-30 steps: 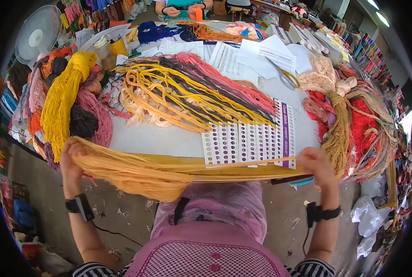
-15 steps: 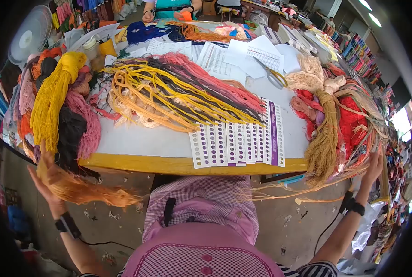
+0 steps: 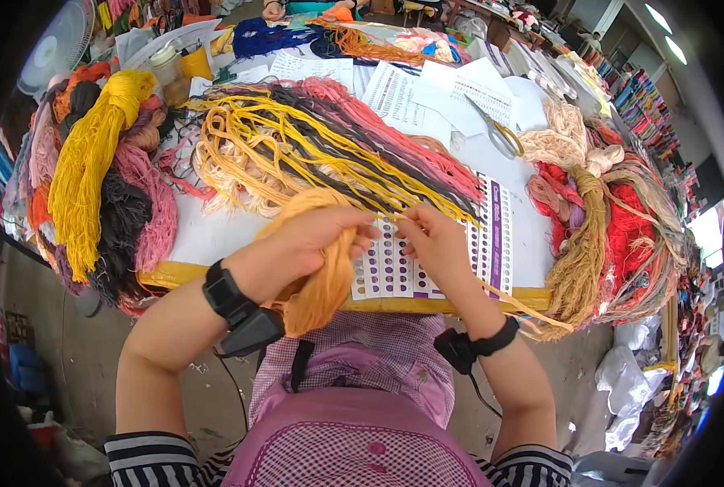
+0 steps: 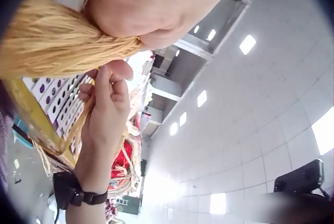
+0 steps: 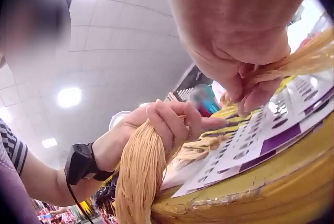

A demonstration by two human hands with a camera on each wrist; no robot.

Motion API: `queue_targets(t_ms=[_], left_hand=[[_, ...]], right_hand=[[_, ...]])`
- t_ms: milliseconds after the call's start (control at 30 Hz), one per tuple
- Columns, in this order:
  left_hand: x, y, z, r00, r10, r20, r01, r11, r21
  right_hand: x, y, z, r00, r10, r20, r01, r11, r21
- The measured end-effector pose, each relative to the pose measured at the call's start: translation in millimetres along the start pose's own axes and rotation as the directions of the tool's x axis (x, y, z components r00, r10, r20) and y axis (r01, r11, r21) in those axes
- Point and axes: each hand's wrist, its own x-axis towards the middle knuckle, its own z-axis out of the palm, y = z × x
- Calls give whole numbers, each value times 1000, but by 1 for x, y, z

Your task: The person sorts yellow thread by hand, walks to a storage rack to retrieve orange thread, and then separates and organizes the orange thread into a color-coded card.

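My left hand (image 3: 301, 243) grips a light orange hank of thread (image 3: 321, 296), whose loose length hangs below the fingers at the table's front edge. Close beside it, my right hand (image 3: 439, 243) pinches thin strands of the same colour, and their ends trail past the wrist toward the lower right. In the right wrist view the hank (image 5: 138, 174) drapes down from the curled left fingers (image 5: 180, 125). Under both hands lie white cards with rows of holes and purple print (image 3: 500, 235). Laid-out orange, yellow, dark and pink strands (image 3: 337, 150) stretch across the table just beyond.
Yellow, black and pink hanks (image 3: 94, 178) hang over the table's left side; tan and red ones (image 3: 581, 252) drape over the right. Scissors (image 3: 504, 142) and printed papers (image 3: 427, 93) lie farther back. Another person's hands (image 3: 337, 12) show across the table.
The hands first stretched the orange thread between them, then swung wide apart, the hank with the left and strands with the right. Now they have come together over the cards.
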Motion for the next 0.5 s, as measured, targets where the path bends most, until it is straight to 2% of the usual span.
queue_targets(t_ms=[67, 100, 167, 233, 300, 367, 400, 433, 500], left_hand=[[10, -12, 2, 1000, -19, 10, 19, 1000, -10], [13, -18, 3, 999, -36, 17, 36, 999, -17], [15, -24, 4, 1000, -23, -7, 23, 999, -42], [15, -25, 5, 999, 53, 1, -53, 998, -44], [20, -22, 2, 998, 55, 11, -55, 998, -15], [23, -22, 1, 998, 51, 20, -51, 999, 16], [26, -22, 3, 992, 126, 23, -126, 992, 27], [28, -22, 6, 980, 199, 27, -200, 979, 40], [33, -22, 10, 987, 159, 39, -162, 982, 99]], right_hand=[[11, 12, 6, 999, 29, 26, -25, 988, -150], [12, 15, 8, 999, 35, 27, -30, 988, -151], [12, 18, 15, 983, -180, -47, 146, 905, -400], [2, 16, 16, 974, -225, -20, 196, 886, -419], [-4, 3, 12, 960, -280, 13, 257, 861, -438], [-9, -11, 2, 996, -29, 89, 50, 968, -247], [-4, -7, -4, 992, 25, 124, -5, 987, -160], [-3, -2, -6, 991, 24, 128, -3, 987, -160], [0, 4, -8, 986, 39, 162, -38, 999, -10]])
